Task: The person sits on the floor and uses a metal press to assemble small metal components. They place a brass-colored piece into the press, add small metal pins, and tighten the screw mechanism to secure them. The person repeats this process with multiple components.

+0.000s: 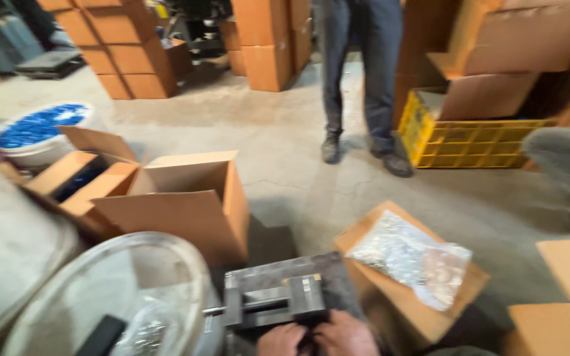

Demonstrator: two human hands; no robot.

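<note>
1. My left hand [282, 339] and my right hand [346, 336] sit together at six o'clock, at the bottom edge of the view, knuckles up and fingers curled in against the near end of a grey metal vise-like fixture [273, 300].
2. Both hands look closed around something small between them, pressed to the fixture. I cannot tell what that piece is, because the fingers hide it and the frame is blurred.
3. The fixture lies just above my hands on a dark plate. A thin rod sticks out of it toward nine o'clock.
4. My judgement of the step: I am seating or working a small part at the fixture's near jaw. The next move calls for a steady grip and a clear look at the part.
5. At four o'clock from the fixture a clear plastic bag of small shiny parts [417, 260] rests on a closed cardboard box [390, 310], near my right hand.
6. At eight o'clock a large pale round tub [67, 296] holds another crumpled clear bag.
7. At ten o'clock an open cardboard carton [186, 204] stands on the concrete floor, and further out a white bucket of blue pieces [37, 128].
8. At one o'clock, well apart, a person's legs [357, 72] stand beside a yellow crate [463, 138].
</note>
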